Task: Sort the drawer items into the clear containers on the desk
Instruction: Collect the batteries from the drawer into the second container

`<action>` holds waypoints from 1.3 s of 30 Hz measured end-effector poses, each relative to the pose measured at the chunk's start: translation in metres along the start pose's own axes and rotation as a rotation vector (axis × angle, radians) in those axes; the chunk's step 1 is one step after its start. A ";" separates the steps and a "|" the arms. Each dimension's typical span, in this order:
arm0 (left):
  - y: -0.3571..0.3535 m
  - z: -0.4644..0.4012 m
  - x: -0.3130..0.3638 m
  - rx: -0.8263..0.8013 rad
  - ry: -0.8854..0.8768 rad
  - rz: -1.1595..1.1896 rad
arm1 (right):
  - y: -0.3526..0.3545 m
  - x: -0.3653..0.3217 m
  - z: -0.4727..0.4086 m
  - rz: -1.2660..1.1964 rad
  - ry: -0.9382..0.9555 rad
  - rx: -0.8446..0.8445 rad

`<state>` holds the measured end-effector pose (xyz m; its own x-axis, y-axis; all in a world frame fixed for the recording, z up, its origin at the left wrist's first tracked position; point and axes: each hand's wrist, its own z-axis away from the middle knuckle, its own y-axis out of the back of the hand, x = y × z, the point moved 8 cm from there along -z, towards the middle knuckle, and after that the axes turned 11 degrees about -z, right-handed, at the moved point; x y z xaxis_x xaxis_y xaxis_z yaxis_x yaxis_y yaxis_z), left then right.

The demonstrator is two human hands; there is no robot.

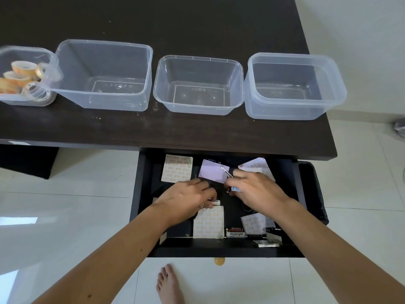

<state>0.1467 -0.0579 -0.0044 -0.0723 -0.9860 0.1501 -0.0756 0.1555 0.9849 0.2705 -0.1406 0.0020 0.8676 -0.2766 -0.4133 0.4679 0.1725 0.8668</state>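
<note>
The open black drawer under the desk holds adhesive pads, a lilac card, batteries and small dark items. My left hand reaches into the drawer's left middle, its curled fingers on a small white-labelled cylinder. My right hand is beside it, gripping a small blue-labelled item and a thin metal clip. On the dark desk stand clear containers: one with tape rolls at far left, then three with nothing in them.
The desk's front edge overhangs the drawer's back. A black bin hangs at the drawer's right side. White tiled floor lies all around, with my bare foot below the drawer and a small yellow spot on the tiles.
</note>
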 end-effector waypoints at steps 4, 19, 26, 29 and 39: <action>-0.010 -0.001 -0.001 -0.024 0.017 -0.036 | 0.004 -0.002 0.001 -0.082 0.009 0.016; -0.003 -0.006 0.001 -0.041 0.078 0.135 | 0.004 0.008 0.036 -0.613 -0.175 -0.029; 0.000 -0.002 -0.007 -0.102 0.214 0.339 | -0.017 0.012 0.048 -0.642 -0.274 -0.224; -0.003 0.002 -0.014 -0.099 0.267 0.446 | -0.029 0.006 0.045 -0.536 -0.222 -0.335; 0.003 0.006 -0.023 -0.090 0.426 0.681 | -0.045 -0.004 0.041 -0.311 -0.158 -0.437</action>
<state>0.1425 -0.0346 -0.0054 0.3127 -0.6180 0.7213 -0.0694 0.7425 0.6663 0.2395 -0.1860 -0.0237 0.6575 -0.5099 -0.5547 0.7533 0.4268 0.5005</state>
